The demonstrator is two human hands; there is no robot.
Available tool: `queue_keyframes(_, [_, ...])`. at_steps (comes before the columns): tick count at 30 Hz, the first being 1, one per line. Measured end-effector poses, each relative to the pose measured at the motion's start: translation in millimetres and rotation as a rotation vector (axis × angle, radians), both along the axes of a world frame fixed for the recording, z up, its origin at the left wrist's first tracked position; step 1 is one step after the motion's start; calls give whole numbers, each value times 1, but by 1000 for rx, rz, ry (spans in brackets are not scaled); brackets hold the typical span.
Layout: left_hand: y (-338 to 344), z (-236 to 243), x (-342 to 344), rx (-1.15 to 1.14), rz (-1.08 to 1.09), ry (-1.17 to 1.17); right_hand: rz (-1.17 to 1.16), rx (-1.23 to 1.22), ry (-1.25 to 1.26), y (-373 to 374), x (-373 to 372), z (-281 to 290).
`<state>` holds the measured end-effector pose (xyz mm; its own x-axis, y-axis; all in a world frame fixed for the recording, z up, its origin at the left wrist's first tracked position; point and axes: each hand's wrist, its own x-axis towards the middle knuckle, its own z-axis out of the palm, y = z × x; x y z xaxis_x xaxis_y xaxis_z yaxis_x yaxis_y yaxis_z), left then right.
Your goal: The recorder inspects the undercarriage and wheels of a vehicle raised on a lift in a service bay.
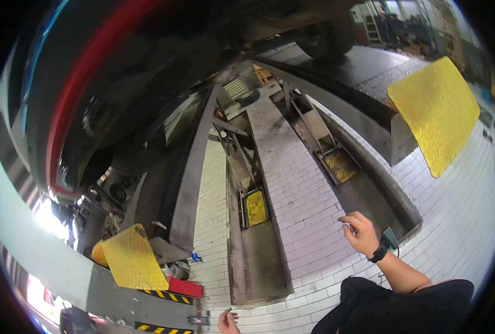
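My right hand [362, 236] hangs over the white tiled floor, loosely curled with a gap between thumb and fingers, and nothing shows in it. A dark watch [379, 254] is strapped round that wrist. Beside it sits a flat dark grey-green piece [390, 236] whose kind I cannot make out. At the lower edge my left hand [228, 322] shows only in part, its fingers bent but apart, with no object visible in them. Above and ahead is a raised vehicle [125, 89] on a lift, its underside dark. Neither hand touches it.
Two sunken floor pits [258, 261] hold the lift legs. Yellow tread-plate flaps [436, 114] hang at the runway ends. A red box [185, 287] and black-yellow striped strips [164, 328] lie at lower left. Shelves [409, 28] stand far right.
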<state>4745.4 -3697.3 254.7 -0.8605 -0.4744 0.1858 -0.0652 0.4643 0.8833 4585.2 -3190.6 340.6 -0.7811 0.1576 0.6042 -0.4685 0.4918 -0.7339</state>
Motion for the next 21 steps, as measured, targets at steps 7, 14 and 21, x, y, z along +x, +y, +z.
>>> queue_keyframes(7, [22, 63, -145, 4, -165, 29, -210, -122, -35, 45, 2, -40])
queue_keyframes(14, [84, 229, -296, -1120, -331, 201, -293, -235, -95, 55, 0, -95])
queue_keyframes(21, [217, 432, -386, -1661, -256, 805, -266, -248, -163, 69, 5, -119])
